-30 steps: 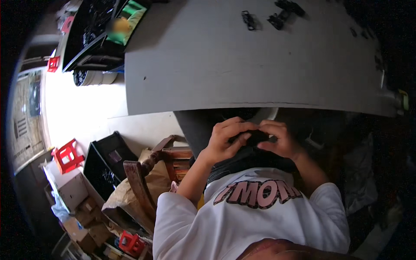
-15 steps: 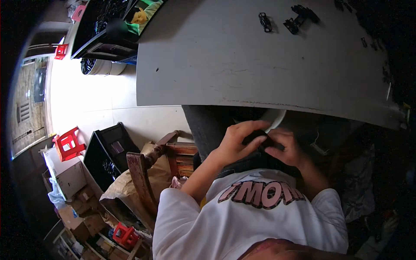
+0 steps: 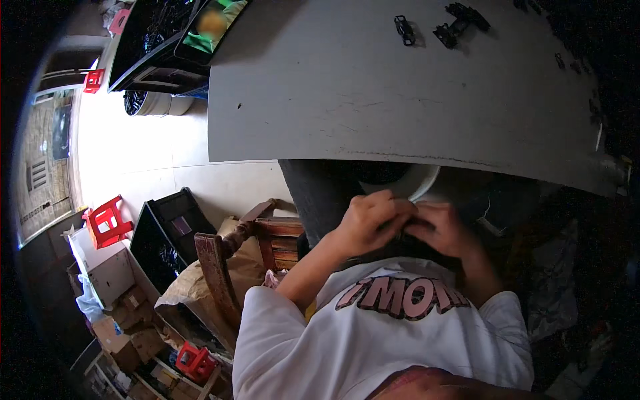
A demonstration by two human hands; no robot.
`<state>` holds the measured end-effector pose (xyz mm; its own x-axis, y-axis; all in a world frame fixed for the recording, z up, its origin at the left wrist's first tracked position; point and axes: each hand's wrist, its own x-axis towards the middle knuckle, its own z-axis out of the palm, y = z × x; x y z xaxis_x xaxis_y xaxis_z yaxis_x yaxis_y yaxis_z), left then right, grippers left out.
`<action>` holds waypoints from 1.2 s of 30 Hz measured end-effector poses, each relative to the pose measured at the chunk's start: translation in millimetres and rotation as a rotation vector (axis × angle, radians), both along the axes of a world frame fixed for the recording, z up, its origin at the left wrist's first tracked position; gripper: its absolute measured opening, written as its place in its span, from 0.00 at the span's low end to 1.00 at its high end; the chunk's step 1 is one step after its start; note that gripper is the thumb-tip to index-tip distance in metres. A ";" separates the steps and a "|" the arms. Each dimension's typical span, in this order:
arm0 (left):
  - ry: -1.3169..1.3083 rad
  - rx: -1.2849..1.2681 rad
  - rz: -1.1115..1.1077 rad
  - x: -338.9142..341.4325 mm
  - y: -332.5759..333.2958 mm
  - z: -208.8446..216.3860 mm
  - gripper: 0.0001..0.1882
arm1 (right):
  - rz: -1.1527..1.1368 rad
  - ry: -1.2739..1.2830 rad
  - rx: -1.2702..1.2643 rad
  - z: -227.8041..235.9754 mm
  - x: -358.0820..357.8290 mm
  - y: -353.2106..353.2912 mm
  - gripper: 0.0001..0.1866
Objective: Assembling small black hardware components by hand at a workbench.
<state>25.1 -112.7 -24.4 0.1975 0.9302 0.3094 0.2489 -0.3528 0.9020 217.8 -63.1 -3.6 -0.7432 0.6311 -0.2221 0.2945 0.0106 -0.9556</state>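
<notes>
My left hand [image 3: 372, 221] and my right hand [image 3: 441, 229] meet over my lap, just below the near edge of the grey table [image 3: 300, 127]. Both have their fingers bent and pressed together, fingertips touching or nearly so. Whatever sits between them is dark and almost wholly covered by the fingers, so its kind cannot be made out. Right beyond the hands, partly under the table, a round container with a pale rim [image 3: 432, 181] shows a dark inside.
Small black plastic-looking parts [image 3: 405, 31] lie on the table's far side, with a larger black cluster [image 3: 460, 25] beside them. A screen [image 3: 212, 27] stands at the far left. On the left are a wooden chair [image 3: 220, 273], a black crate [image 3: 163, 233] and a red stool [image 3: 107, 221].
My hands have drawn closer together, and the dark thing between them is now more covered by the fingers. The pale-rimmed container shows more.
</notes>
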 end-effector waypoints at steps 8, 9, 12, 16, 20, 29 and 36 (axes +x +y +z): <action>0.665 0.145 0.222 2.0 29.4 -64.2 0.12 | -0.738 -0.166 0.737 -8.3 -9.0 161.7 0.13; 0.789 0.261 0.237 2.1 31.5 -68.3 0.12 | -0.736 -0.158 0.740 -19.9 -17.1 180.9 0.13; 0.645 0.166 -0.028 6.5 30.3 -45.7 0.12 | -0.630 -0.306 1.173 -39.7 -33.2 206.7 0.17; 0.286 0.011 -0.238 13.6 50.9 -5.9 0.12 | -0.567 -0.377 1.208 -49.0 -33.2 209.3 0.17; -0.001 -0.037 0.172 15.4 103.5 -0.1 0.13 | -0.577 -0.163 0.844 -37.0 -28.6 184.8 0.17; -0.223 -0.169 0.188 21.7 157.9 -14.9 0.16 | -0.590 0.324 0.143 -26.8 -21.9 127.8 0.11; -0.362 -0.170 0.075 22.9 160.3 -21.9 0.14 | -0.617 0.456 -0.120 -25.3 -14.1 131.3 0.09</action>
